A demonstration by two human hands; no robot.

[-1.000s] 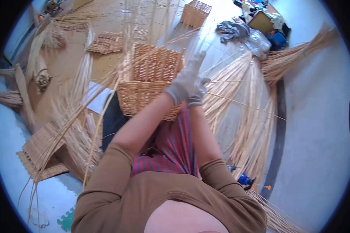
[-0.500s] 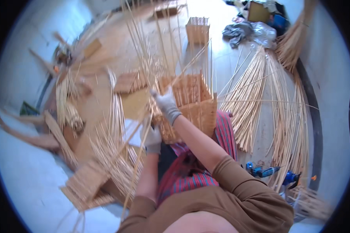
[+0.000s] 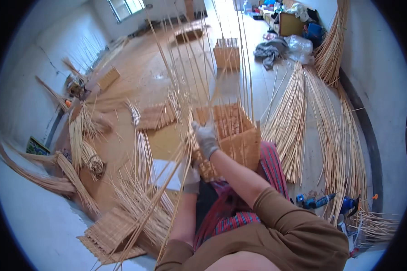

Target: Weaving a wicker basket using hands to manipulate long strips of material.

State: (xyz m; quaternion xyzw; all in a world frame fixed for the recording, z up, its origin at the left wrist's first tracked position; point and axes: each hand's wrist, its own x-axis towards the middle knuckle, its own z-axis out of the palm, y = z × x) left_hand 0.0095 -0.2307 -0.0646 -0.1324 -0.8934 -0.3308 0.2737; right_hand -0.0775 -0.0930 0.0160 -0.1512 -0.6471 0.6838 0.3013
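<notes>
1. Grasping the left edge of the basket (image 3: 240, 150) at my knees: my right hand (image 3: 206, 137), earlier at its right.
2. My left hand (image 3: 191, 177), also shifted leftward; its grip I cannot tell.

Open basket mouth (image 3: 229, 118), tall stakes (image 3: 244, 58) beyond

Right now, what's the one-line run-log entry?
left hand: at wicker basket, lower left | right hand: at its left rim | fanned wicker strands: right of basket

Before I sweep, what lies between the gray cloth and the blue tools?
In the head view, fanned bundles of pale strips lie between the gray cloth and the blue tools.
</notes>
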